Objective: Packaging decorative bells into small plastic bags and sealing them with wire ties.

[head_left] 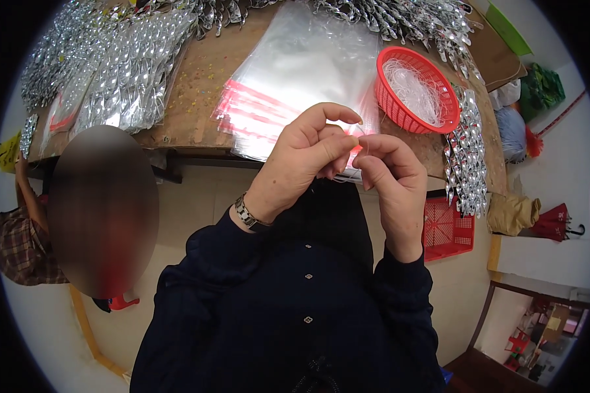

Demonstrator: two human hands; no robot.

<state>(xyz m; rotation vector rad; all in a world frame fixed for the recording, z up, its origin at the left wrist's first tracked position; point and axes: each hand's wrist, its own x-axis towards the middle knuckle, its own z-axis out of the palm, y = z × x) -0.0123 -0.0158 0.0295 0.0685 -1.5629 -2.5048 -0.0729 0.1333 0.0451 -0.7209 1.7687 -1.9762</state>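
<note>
My left hand [294, 160], with a metal watch at its wrist, is closed in a pinch in front of the table edge. Close beside it, my right hand [396, 178] also pinches, its fingertips almost meeting the left ones. Between the fingertips runs a thin transparent thread [366, 145]; part of it is hidden by the fingers. Just beyond the hands lies a fanned stack of transparent plastic bags [295, 62] with red-and-white edges. To their right stands a round red basket [410, 116] holding a tangle of similar transparent threads [414, 88].
Silver twisted foil strands [128, 72] cover the table's left, with more foil [426, 26] at the back. Another foil bunch [467, 154] hangs over the right edge. A red crate [449, 229] is below. At the left sits another person in a checked sleeve [26, 245].
</note>
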